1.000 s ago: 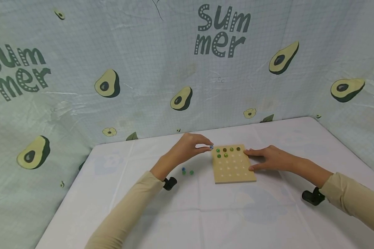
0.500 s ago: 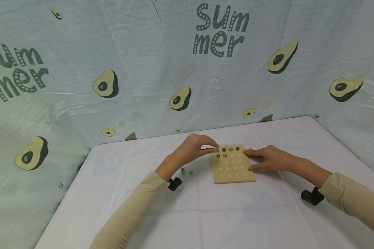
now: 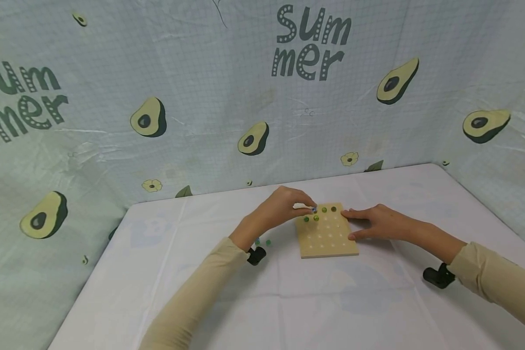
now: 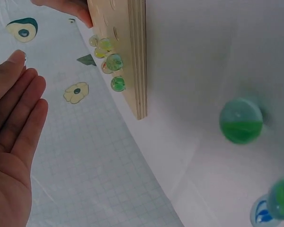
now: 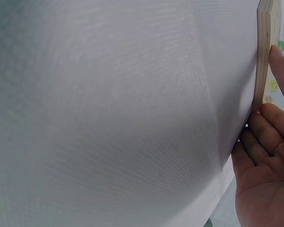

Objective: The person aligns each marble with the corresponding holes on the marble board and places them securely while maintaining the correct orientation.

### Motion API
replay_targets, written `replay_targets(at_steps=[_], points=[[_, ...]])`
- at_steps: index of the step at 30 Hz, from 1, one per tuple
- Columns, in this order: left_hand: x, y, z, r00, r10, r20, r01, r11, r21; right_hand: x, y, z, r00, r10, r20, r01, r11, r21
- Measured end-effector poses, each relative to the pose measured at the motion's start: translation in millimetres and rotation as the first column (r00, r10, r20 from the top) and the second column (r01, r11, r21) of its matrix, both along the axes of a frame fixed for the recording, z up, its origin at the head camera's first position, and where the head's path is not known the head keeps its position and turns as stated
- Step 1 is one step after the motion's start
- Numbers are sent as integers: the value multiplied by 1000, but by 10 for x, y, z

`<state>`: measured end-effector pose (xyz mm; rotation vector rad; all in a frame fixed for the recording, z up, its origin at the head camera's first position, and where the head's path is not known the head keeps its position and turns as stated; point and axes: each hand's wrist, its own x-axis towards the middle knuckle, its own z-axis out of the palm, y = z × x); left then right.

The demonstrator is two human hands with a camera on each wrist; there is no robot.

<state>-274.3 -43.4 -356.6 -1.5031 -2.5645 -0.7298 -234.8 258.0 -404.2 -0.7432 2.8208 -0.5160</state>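
Over the far row of a light wooden board (image 3: 328,245), my left hand (image 3: 282,206) pinches a small blue marble (image 3: 314,210) between thumb and index finger. Little of that marble shows past the thumb in the left wrist view. The board has rows of shallow dimples. Green and yellowish marbles (image 3: 324,210) sit in the far row, and a green marble (image 3: 306,219) and a yellow-green marble (image 3: 316,218) lie in the row below. My right hand (image 3: 382,222) touches the board's right edge, thumb and index finger spread along it.
Left of the board, a loose green marble (image 4: 241,120) lies on the white tablecloth. Nearby are another green marble (image 4: 280,198) and a clear marble with blue swirls (image 4: 261,213). An avocado-printed curtain (image 3: 201,121) hangs behind the table.
My left hand has moved right with the blue marble, from the board's left edge to over its far row. My right hand stays at the right edge.
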Motion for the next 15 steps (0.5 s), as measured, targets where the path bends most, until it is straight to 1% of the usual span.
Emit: replay_targets(at_steps=[4,8,13,15], points=[[-8,72,10,998,10,58,-7,999,-50,3,1,10,1000,-6,7,6,1000,1],[-24,132,19,996,34,88,-26,995,-92,4,0,19,1000,2,9,-2,1000,-5],[-52,201,16,988,67,142,-39,980,-193,-3,3,18,1000,13,-1,-13,1000,0],[-65,227,15,985,79,154,-44,974,-221,-6,7,18,1000,12,-3,-12,1000,1]])
